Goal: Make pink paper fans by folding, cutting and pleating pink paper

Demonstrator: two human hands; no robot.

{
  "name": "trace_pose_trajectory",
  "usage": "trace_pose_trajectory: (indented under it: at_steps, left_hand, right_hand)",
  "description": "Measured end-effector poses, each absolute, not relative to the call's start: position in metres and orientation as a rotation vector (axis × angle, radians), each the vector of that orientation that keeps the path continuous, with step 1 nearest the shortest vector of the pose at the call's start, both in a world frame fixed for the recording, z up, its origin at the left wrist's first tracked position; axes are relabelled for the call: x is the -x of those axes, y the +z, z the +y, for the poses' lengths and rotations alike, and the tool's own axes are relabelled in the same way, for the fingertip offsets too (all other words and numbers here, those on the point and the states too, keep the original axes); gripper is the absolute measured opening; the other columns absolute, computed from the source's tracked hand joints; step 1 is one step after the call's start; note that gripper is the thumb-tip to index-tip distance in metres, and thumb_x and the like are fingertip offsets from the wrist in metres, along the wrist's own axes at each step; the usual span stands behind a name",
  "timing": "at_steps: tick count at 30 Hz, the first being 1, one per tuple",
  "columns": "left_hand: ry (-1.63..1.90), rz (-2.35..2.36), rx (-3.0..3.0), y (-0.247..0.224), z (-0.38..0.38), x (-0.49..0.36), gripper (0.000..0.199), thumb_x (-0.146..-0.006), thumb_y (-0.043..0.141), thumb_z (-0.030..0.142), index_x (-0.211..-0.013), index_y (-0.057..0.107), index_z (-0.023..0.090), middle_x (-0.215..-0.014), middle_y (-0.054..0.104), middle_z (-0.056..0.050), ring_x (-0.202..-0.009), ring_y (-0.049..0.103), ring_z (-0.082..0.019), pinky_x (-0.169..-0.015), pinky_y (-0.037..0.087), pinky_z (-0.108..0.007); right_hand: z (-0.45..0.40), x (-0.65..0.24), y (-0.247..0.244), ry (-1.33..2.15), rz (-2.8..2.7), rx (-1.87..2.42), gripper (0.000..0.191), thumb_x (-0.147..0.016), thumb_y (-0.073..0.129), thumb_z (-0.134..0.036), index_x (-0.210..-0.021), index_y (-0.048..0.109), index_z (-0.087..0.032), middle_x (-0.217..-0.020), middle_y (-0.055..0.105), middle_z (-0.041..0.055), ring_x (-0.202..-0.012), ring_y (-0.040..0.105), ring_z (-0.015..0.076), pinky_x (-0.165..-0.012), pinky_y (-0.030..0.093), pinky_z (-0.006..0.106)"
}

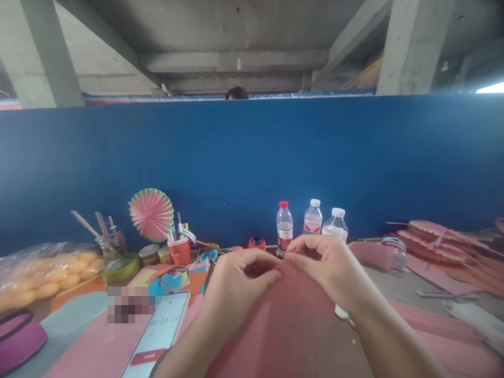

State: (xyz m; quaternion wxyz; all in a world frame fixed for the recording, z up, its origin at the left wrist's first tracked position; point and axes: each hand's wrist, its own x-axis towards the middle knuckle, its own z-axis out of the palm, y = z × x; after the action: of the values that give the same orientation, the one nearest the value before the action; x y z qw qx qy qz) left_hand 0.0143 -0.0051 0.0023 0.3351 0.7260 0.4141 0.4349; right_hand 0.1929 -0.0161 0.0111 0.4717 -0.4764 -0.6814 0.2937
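Note:
Between my two hands a sheet of pink paper [283,320] is held up by its top edge, its lower part hanging toward me. My left hand [246,281] pinches the edge between thumb and fingers. Close beside it, my right hand [321,262] also has thumb and fingers closed on the same edge. The fingertips partly hide the spot where they meet the paper. Left of my left forearm lies a phone [159,325] with a timer on its screen.
Behind my hands stand plastic bottles [284,226] and a red tape roll [257,243]. To the left are an orange cup of pens [180,252], a pleated paper fan [151,215] and a bag of yellow-orange balls [51,273]. Pink paper pieces [444,336] lie right. A blue partition [220,157] closes the back.

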Motion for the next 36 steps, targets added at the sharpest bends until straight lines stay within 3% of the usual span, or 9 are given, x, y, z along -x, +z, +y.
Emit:
trace_pose_trajectory:
  at_steps: [11, 17, 24, 30, 36]
  left_hand:
    - [1.097, 1.170, -1.910, 0.005, -0.008, -0.009, 0.010, -0.074, 0.065, 0.025, -0.073, 0.075, 0.027, -0.078, 0.073, 0.002, -0.075, 0.065, -0.018, -0.066, 0.046, -0.027]
    - [1.035, 1.087, -1.903, 0.004, -0.008, -0.011, 0.011, -0.077, 0.063, 0.025, -0.077, 0.074, 0.027, -0.079, 0.073, 0.002, -0.076, 0.065, -0.017, -0.066, 0.046, -0.025]
    - [1.006, 1.027, -2.018, 0.008, -0.006, -0.005, 0.011, -0.075, 0.063, 0.019, -0.082, 0.070, 0.024, -0.083, 0.071, 0.002, -0.080, 0.063, -0.017, -0.071, 0.046, -0.025]
    - [1.003, 1.037, -1.951, 0.007, -0.006, -0.003, 0.012, -0.076, 0.063, 0.021, -0.083, 0.072, 0.023, -0.084, 0.072, -0.001, -0.080, 0.064, -0.018, -0.070, 0.046, -0.026]
    - [1.006, 1.139, -1.896, 0.012, -0.011, -0.006, 0.010, -0.074, 0.062, 0.023, -0.074, 0.072, 0.020, -0.072, 0.071, -0.002, -0.068, 0.062, -0.017, -0.061, 0.045, -0.025]
  right_hand:
    - [-0.023, -0.195, 0.021, 0.715, -1.750, 1.184, 0.014, -0.081, 0.054, -0.027, -0.072, 0.061, -0.019, -0.063, 0.056, -0.0017, -0.057, 0.046, 0.0113, -0.053, 0.033, 0.025]
    - [-0.019, -0.200, 0.016, 0.689, -1.842, 1.238, 0.011, -0.076, 0.061, -0.030, -0.076, 0.070, -0.022, -0.067, 0.064, 0.0004, -0.061, 0.052, 0.0144, -0.052, 0.034, 0.026]
    - [-0.018, -0.204, 0.020, 0.668, -1.719, 1.305, 0.017, -0.077, 0.059, -0.032, -0.072, 0.067, -0.019, -0.055, 0.052, -0.0021, -0.050, 0.040, 0.0097, -0.047, 0.026, 0.024]
    - [-0.021, -0.202, 0.024, 0.706, -1.694, 1.306, 0.016, -0.076, 0.060, -0.031, -0.072, 0.068, -0.019, -0.057, 0.055, -0.0007, -0.052, 0.045, 0.0110, -0.048, 0.031, 0.024]
    - [-0.019, -0.202, 0.021, 0.748, -1.692, 1.247, 0.012, -0.074, 0.059, -0.027, -0.067, 0.066, -0.020, -0.059, 0.060, -0.0010, -0.054, 0.050, 0.0121, -0.048, 0.034, 0.024]
